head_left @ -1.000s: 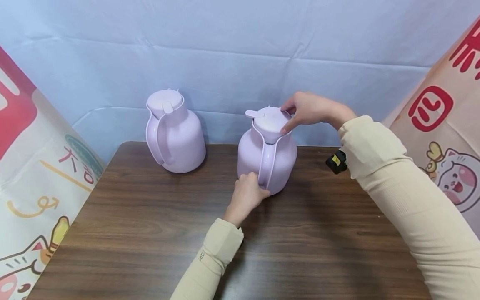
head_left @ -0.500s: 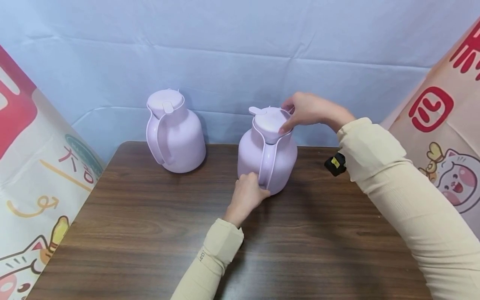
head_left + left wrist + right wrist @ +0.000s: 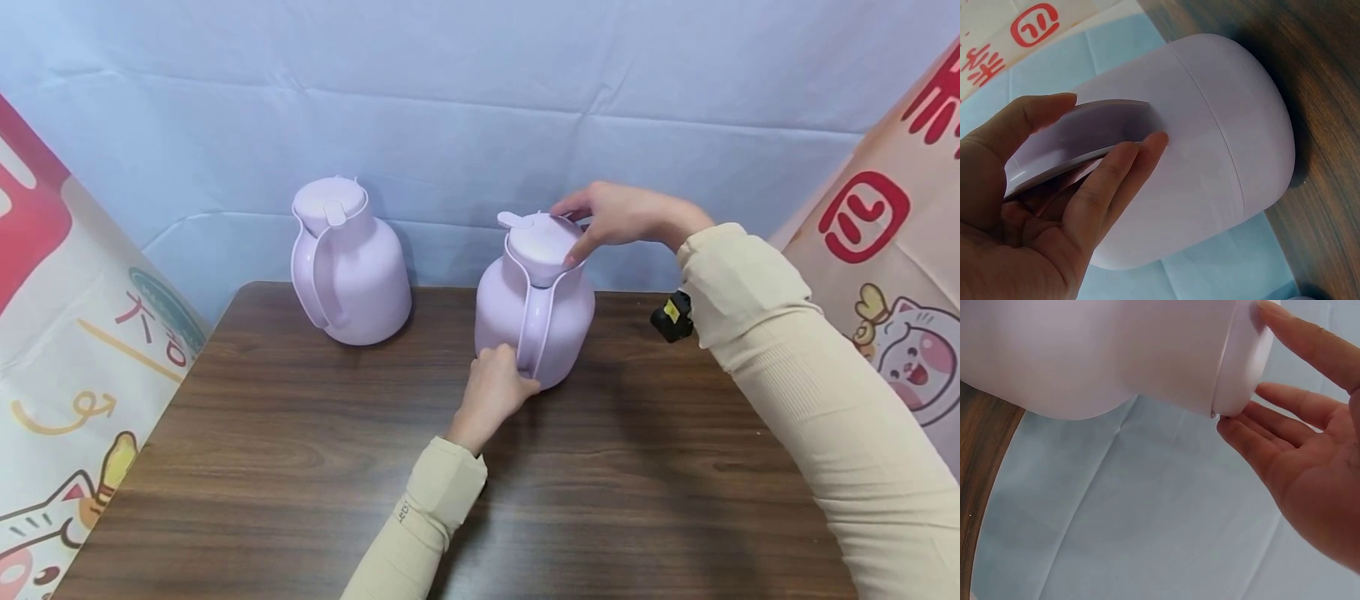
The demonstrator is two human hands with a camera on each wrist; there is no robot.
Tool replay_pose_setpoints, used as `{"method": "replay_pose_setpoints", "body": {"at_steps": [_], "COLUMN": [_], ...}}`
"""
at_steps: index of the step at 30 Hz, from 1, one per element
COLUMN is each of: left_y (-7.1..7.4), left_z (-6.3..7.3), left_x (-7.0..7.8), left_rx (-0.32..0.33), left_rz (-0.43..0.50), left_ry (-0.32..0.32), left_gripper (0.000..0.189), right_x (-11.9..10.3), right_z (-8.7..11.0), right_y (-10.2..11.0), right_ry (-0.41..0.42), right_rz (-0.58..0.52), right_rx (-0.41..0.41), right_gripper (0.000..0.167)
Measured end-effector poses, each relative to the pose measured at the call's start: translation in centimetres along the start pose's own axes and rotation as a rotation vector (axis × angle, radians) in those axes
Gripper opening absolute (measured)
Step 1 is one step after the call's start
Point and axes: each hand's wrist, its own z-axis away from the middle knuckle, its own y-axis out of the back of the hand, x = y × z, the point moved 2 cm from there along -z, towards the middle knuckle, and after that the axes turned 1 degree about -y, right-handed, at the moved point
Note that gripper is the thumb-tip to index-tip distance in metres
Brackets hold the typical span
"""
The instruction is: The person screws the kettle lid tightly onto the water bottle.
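Two lilac insulated jugs are on the table. In the head view my left hand (image 3: 495,390) grips the low part of the handle (image 3: 534,329) on the right-hand jug (image 3: 501,308). The left wrist view has the thumb on one side of that handle (image 3: 1085,134) and fingers on the other. My right hand (image 3: 626,218) holds the round lid (image 3: 542,243) from its right side, thumb near and fingers at the far rim. The lid's tab points left, out of line with the handle. The other jug (image 3: 367,287) stands upright at left, its lid tab above its handle.
The brown wood-grain table (image 3: 300,483) ends at a pale blue cloth (image 3: 465,100) behind the jugs. Printed banners with cartoon cats flank it, one at left (image 3: 52,350) and one at right (image 3: 862,283). A small black device (image 3: 671,317) hangs beneath my right wrist.
The lid's tab has turned slightly away from me. My right fingers have spread and shifted left along the lid's far rim. My left hand and both jugs have kept their places.
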Motion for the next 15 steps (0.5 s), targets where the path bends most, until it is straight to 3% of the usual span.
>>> {"method": "replay_pose_setpoints", "body": {"at_steps": [10,15], "left_y": [0.1,0.1], "left_z": [0.0,0.0], "left_x": [0.0,-0.1], "left_rx": [-0.012,-0.009], "left_rz": [0.0,0.008], "left_ry": [-0.008,-0.01], "left_gripper": [0.024,0.023], "right_x": [-0.8,-1.5], "right_z": [0.3,0.5], "right_y": [-0.2,-0.4], "right_ry": [-0.027,-0.044], "right_rz": [0.099,0.174], "right_rx": [0.03,0.07], "right_gripper": [0.062,0.029]}}
